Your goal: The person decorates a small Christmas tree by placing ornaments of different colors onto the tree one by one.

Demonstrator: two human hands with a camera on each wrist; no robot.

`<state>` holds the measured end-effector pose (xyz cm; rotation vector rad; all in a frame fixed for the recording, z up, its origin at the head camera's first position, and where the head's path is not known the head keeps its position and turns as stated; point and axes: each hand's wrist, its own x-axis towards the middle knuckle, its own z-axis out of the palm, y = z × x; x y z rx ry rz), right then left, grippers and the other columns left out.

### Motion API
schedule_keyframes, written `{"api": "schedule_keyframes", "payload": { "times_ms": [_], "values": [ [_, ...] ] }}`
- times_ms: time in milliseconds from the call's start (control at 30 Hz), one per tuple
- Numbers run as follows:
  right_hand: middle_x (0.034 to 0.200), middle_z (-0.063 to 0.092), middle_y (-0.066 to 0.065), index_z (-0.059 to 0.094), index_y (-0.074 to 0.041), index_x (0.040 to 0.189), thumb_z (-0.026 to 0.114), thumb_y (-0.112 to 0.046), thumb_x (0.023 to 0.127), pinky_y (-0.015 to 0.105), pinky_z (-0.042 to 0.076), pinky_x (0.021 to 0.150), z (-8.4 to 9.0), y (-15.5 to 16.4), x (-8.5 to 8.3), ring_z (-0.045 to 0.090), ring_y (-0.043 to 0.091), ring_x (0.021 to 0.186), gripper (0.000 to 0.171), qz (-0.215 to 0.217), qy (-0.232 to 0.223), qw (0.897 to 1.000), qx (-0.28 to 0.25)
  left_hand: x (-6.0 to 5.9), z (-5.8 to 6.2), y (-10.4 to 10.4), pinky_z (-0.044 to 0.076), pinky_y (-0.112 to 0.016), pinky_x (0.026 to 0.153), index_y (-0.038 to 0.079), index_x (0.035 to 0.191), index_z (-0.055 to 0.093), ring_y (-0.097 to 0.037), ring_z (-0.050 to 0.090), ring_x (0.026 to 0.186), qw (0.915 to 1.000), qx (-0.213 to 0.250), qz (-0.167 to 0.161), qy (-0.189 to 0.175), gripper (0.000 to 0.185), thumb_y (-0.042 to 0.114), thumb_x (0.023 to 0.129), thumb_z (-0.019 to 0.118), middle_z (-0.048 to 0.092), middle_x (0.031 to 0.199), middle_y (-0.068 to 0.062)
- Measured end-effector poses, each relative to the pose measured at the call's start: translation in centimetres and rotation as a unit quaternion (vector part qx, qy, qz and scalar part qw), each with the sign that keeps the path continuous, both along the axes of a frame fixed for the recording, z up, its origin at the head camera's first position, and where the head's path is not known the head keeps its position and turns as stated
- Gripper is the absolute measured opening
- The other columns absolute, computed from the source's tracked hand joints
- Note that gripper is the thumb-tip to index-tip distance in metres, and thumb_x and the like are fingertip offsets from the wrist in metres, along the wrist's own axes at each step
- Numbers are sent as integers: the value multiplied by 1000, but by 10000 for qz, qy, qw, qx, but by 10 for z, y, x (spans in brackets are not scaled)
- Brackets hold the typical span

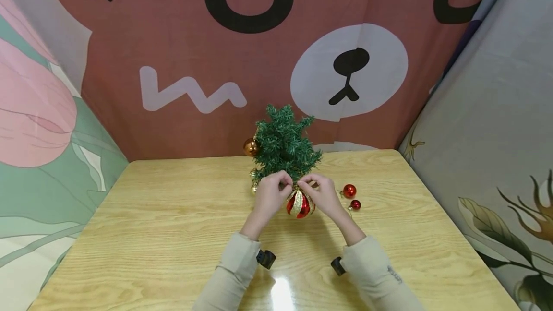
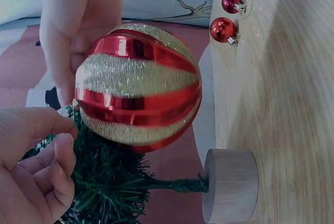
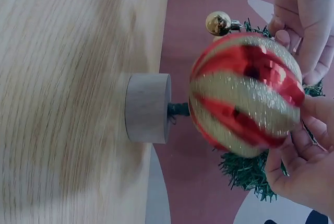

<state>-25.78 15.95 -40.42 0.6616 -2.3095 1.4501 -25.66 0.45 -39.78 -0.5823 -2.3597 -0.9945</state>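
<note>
A large red Christmas bauble (image 1: 300, 204) with gold glitter stripes hangs in front of a small green artificial Christmas tree (image 1: 285, 143). My left hand (image 1: 271, 195) pinches at the bauble's thin hanging string with thumb and forefinger, close to a lower branch. From the other side my right hand (image 1: 323, 195) pinches the string just above the bauble's cap. In the left wrist view the left hand (image 2: 39, 161) has its fingertips beside the top of the bauble (image 2: 141, 88). The bauble hides part of the right hand's fingertips in the right wrist view.
Two small red baubles (image 1: 349, 191) lie on the wooden table (image 1: 173, 215) to the right of the tree. A bronze bauble (image 1: 251, 147) and small gold baubles (image 3: 218, 23) hang on the tree's left side. The tree stands on a round wooden base (image 2: 230, 186). A printed curtain (image 1: 194, 52) rises behind.
</note>
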Motion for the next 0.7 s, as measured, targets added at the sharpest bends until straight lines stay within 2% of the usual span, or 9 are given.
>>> {"api": "schedule_keyframes", "payload": {
  "times_ms": [133,267,367,500,533,700],
  "values": [
    [78,61,17,62,6,80,59,4,83,36,49,60,16,-6,10,56,32,70,5,85,18,9999,-58,2,-1,1,37,-16,44,8,80,72,-6,47,49,9981,-553,131,243,9,3,76,65,63,72,-2],
    [78,60,19,61,8,77,59,8,81,26,46,58,26,-10,18,54,31,69,5,-3,89,10000,5,3,-2,3,42,-16,45,6,82,73,-11,56,54,9949,-788,219,591,11,1,75,66,65,73,-5],
    [82,60,16,61,6,77,61,3,82,27,47,60,14,-9,9,55,28,75,5,-64,270,9996,29,3,-3,4,46,-18,46,6,81,73,-13,60,58,9916,-831,340,936,11,0,74,68,65,74,-6],
    [88,60,13,63,2,78,63,-2,81,38,50,64,1,-8,-7,56,26,81,5,-195,566,9982,77,1,-2,4,46,-20,45,5,82,73,-13,60,56,9858,-851,524,1347,9,2,74,69,65,74,-6],
    [89,59,14,63,1,77,63,-1,81,39,50,65,2,-9,-8,56,27,82,4,-245,596,9978,123,0,-2,4,45,-20,45,5,82,73,-13,60,56,9847,-843,566,1414,10,1,74,69,65,74,-5],
    [91,62,15,64,0,78,62,-1,82,36,50,68,6,-12,-13,58,26,83,4,-360,620,9969,312,-3,-1,5,44,-20,43,5,82,73,-13,58,53,9839,-793,709,1437,9,2,75,69,65,74,-5]
  ]
}}
